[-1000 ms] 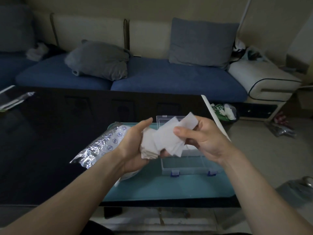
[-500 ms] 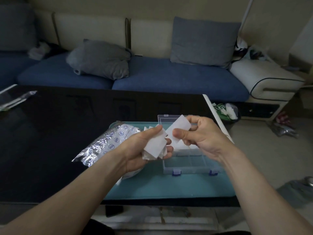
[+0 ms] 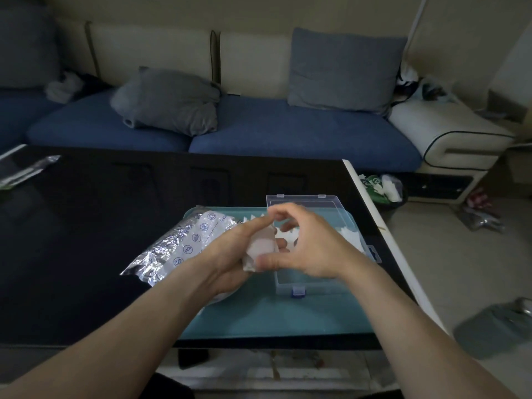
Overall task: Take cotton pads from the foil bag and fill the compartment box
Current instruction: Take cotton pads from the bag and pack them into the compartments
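My left hand grips a small stack of white cotton pads above the teal mat. My right hand reaches across and pinches the same stack with thumb and fingers; the picture is blurred there. The clear compartment box lies open just behind and under my hands, its lid tipped back, with white pads in its right part. The silver foil bag lies on its side left of my hands, partly hidden by my left wrist.
The mat sits on a black glossy table whose right edge is close to the box. A plastic packet lies far left. A blue sofa with grey cushions stands behind. Bags lie on the floor at right.
My right hand, which held a single pad up beside the left hand, has come back onto the stack in my left hand. Both hands have dropped slightly toward the box.
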Demonstrator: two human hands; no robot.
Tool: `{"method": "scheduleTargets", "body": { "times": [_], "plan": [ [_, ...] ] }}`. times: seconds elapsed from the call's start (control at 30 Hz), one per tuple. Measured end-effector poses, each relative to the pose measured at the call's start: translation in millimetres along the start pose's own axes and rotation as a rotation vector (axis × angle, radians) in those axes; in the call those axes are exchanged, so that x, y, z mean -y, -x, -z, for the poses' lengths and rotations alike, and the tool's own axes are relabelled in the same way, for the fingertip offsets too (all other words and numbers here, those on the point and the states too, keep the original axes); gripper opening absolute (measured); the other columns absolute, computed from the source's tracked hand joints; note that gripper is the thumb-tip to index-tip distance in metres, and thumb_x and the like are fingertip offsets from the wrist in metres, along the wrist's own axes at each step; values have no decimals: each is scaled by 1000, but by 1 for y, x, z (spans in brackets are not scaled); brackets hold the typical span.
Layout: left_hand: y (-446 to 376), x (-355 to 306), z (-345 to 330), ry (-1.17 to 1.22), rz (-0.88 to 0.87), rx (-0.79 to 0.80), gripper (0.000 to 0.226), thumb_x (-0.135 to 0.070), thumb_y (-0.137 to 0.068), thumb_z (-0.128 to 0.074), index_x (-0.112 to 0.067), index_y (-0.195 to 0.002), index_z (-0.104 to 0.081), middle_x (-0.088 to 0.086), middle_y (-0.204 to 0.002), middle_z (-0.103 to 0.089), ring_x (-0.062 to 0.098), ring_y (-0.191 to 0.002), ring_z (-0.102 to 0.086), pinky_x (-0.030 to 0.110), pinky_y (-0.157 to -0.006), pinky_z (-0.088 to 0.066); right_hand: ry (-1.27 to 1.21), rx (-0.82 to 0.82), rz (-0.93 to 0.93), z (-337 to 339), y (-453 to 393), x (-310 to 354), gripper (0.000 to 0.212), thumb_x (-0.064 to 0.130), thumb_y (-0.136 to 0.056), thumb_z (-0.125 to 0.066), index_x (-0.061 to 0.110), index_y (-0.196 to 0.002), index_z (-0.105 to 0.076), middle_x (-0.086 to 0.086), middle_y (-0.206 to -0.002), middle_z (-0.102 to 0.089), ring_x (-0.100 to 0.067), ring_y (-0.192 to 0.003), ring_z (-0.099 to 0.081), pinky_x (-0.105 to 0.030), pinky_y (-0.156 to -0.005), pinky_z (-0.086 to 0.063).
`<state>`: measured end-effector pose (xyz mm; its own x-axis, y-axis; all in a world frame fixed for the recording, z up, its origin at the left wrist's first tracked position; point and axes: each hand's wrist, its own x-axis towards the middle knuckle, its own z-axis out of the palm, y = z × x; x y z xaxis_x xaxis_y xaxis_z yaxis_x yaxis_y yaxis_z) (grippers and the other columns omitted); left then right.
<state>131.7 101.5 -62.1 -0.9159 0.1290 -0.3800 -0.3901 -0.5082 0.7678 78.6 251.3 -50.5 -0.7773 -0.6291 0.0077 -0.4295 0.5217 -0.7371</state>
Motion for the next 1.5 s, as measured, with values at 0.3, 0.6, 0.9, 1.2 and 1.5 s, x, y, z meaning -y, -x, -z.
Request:
{"method": "scheduleTargets", "body": {
  "times": [0.3, 0.6, 0.9, 1.2, 1.5],
  "plan": [
    [7, -4, 2, 68, 57, 114, 26, -18, -86, -62, -7, -107, -69, 15, -100, -70, 25, -81, -70, 38, -73, -57, -118, -14, 78, 0, 1, -3, 86, 32, -55, -100, 31, -131, -60, 15, -113, -65, -2, -100, -65, -32, -87, -59],
    [6, 5, -6, 10, 69, 108, 19, 2, -87, -54, -9, -98, -65, 10, -86, -72, 19, -73, -71, 29, -66, -58, 88, 44, 56, -3, 1, 1, 95, 48, -50, -98, 31, -134, -58, 11, -118, -51, -3, -110, -53, -18, -92, -44],
    [1, -2, 1, 80, -24, 29, 25, 3, -94, -41, 6, -110, -61, 19, -98, -72, 25, -79, -71, 35, -70, -62, -353, 51, -167, 22, 6, -10, 37, 20, -80, -84, 19, -114, -69, -3, -101, -72, -12, -83, -68, -31, -78, -59],
    [-3, 5, 9, -54, -81, -60, 48, -13, -76, -69, 0, -122, -64, 16, -107, -72, 23, -86, -69, 37, -75, -58, -508, -119, -229, 16, 0, -13, 5, 4, -86, -77, 5, -90, -73, -3, -70, -72, -13, -63, -66, -29, -61, -57],
    [-3, 6, 10, -59, -128, -74, 31, -8, -92, -59, 7, -120, -60, 20, -104, -71, 27, -82, -71, 36, -65, -61, -589, 85, -199, 21, 5, -11, 24, -2, -86, -74, 1, -109, -68, -8, -81, -74, -15, -70, -70, -27, -65, -61]
  ]
}}
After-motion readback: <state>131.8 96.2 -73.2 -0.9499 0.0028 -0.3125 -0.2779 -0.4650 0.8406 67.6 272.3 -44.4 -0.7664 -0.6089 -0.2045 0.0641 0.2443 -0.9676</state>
